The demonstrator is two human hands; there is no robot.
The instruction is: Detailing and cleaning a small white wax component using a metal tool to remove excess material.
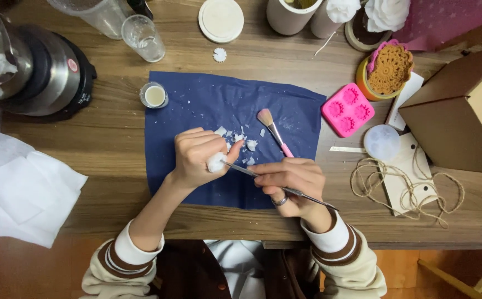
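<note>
A brown cardboard box [462, 111] stands at the table's [108, 138] right edge, with a pale tag [410, 177] under looped twine [412, 188] beside it. The left hand [196, 158] has a closed grip on a small white lump [216, 162] over the blue sheet [218, 105]; the right hand [290, 177] grips a thin metal tool [241, 169], tip touching the lump. White chips [249, 145] lie just beyond, bare sheet around them.

Both hands are curled closed, left hand [196, 158] beside right hand [292, 180], forearms converging.
</note>
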